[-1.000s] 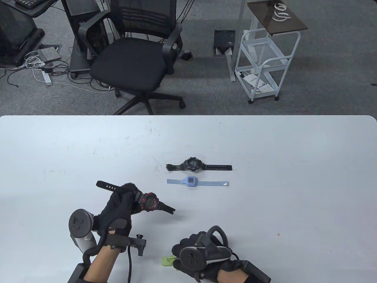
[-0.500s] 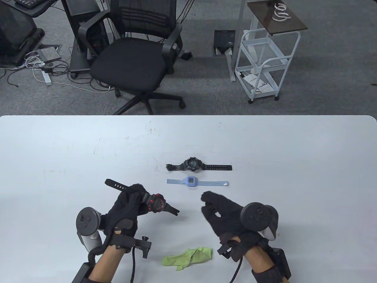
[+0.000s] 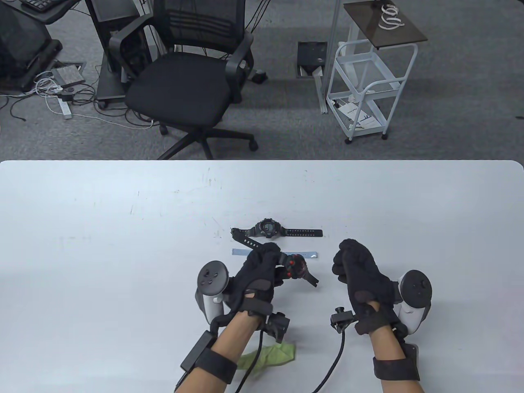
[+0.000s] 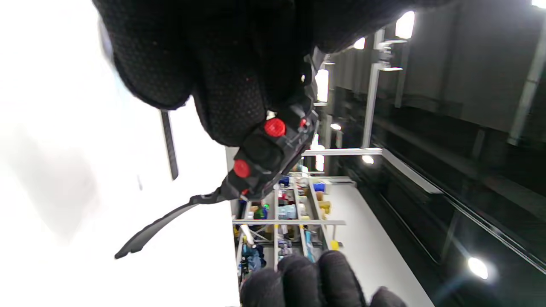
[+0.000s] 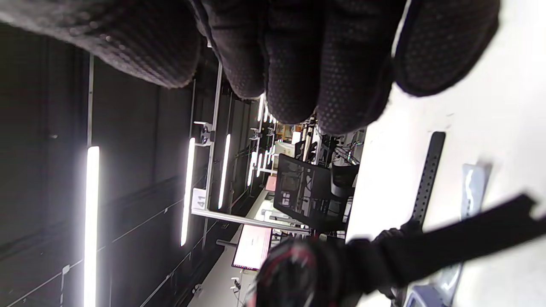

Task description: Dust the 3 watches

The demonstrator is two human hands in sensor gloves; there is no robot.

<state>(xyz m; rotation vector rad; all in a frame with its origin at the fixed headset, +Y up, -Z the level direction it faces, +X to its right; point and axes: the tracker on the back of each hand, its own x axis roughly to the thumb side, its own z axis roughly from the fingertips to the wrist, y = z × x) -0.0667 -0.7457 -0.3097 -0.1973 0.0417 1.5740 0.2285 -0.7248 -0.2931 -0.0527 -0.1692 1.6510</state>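
Gripping the red-black watch (image 3: pixel 295 267), left hand (image 3: pixel 262 273) (strap dangling).

Even overhead light keeps the table (image 3: pixel 123 213) bright and sharp from above, the hands casting only soft shadows on it, while at the left wrist that tabletop blows out to white glare, and at the right wrist ceiling tubes (image 5: pixel 91 213) flare against darkness, with near fingers blurred.

Blue watch (image 3: pixel 305 254) mostly hidden.
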